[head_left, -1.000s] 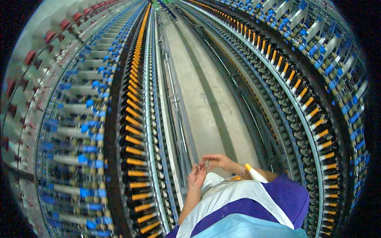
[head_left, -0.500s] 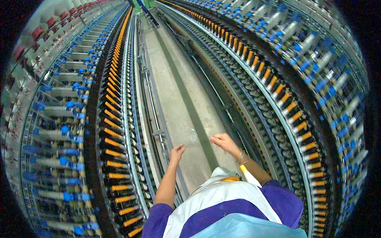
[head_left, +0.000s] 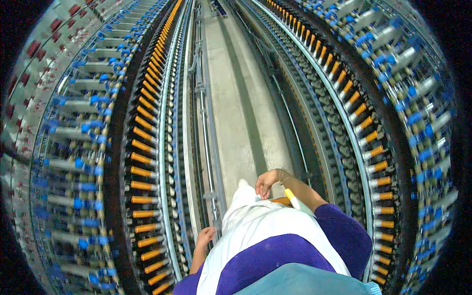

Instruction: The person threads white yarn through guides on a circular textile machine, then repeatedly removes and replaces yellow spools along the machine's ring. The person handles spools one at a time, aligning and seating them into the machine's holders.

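My right hand (head_left: 267,184) hangs in front of the white apron (head_left: 255,223), its fingers pointing down and slightly apart, with nothing visible in them. Close to its wrist, a yarn bobbin (head_left: 295,200) with a yellow tip and white body sticks out at the apron's right side. An orange tube-like thing (head_left: 281,200) lies beside that bobbin, partly covered by the apron. My left hand (head_left: 205,237) is low by the apron's left edge, near the left machine's rail. Its fingers are loosely curled, and I make out nothing held in them.
Long spinning frames line both sides, with rows of orange-topped bobbins (head_left: 142,172) on the left and more bobbins (head_left: 377,166) on the right. Metal rails (head_left: 206,142) edge the narrow concrete aisle (head_left: 228,93). A dark blue object (head_left: 218,8) lies at the aisle's far end.
Both hands have moved apart from in front of me: the left down and back beside my body, the right down and left toward the apron. The view has shifted along the aisle.
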The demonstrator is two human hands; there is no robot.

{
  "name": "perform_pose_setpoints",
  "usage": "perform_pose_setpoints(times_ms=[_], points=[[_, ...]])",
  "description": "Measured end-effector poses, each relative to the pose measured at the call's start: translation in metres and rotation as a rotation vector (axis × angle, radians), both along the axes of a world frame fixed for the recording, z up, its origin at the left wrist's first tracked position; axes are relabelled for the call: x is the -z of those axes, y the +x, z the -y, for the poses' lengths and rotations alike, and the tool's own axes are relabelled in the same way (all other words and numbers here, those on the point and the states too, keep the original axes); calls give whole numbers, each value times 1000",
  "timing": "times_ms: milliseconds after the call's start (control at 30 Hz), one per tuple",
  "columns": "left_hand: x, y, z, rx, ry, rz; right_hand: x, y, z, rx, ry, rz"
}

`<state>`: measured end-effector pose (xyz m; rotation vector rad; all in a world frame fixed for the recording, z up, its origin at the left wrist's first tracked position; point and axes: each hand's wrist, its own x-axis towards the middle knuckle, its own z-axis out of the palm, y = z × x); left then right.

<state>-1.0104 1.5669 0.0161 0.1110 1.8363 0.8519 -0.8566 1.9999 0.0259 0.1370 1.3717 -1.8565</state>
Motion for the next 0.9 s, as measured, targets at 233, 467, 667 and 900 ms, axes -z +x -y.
perform_pose_setpoints(times_ms=[233, 467, 667, 900], points=[[-74, -156, -375, 166, 714, 86, 22, -163, -210, 102, 133, -77], [-172, -196, -729, 1396, 635, 419, -40, -245, -440, 581, 259, -284], [-140, -368, -859, 1385, 642, 180, 29, -280, -617, 662, 672, 29], [-83, -503, -878, 559, 180, 243, 59, -351, -855, 1313, 613, -42]])
